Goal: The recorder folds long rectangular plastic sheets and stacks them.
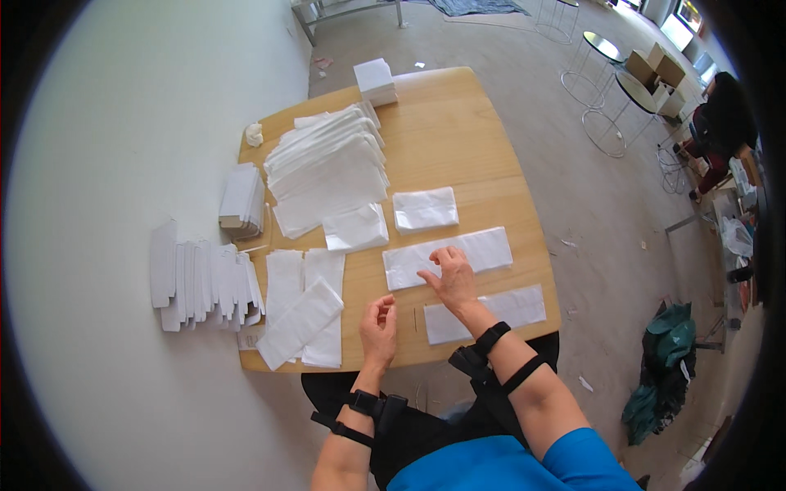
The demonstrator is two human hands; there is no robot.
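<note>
On the wooden table (483, 196), a long folded white strip, of paper or thin cloth (483, 248), lies in front of me. My right hand (453, 277) is over its middle, thumb apart from the bent fingers, with nothing seen in it. My left hand (378, 331) hovers near the table's front edge, left of a second folded white strip (512, 312). Its fingers are loosely curled, and I see nothing held. Beyond the first strip lie two shorter folded white pieces, one (426, 210) on the right and one (356, 227) on the left.
A fanned pile of white sheets (323, 164) covers the far left. Overlapping white strips (301, 323) lie at the near left, beside flat white cartons (205, 282). White stacks stand at the left edge (242, 195) and far edge (375, 80). Another person (725, 123) sits far right.
</note>
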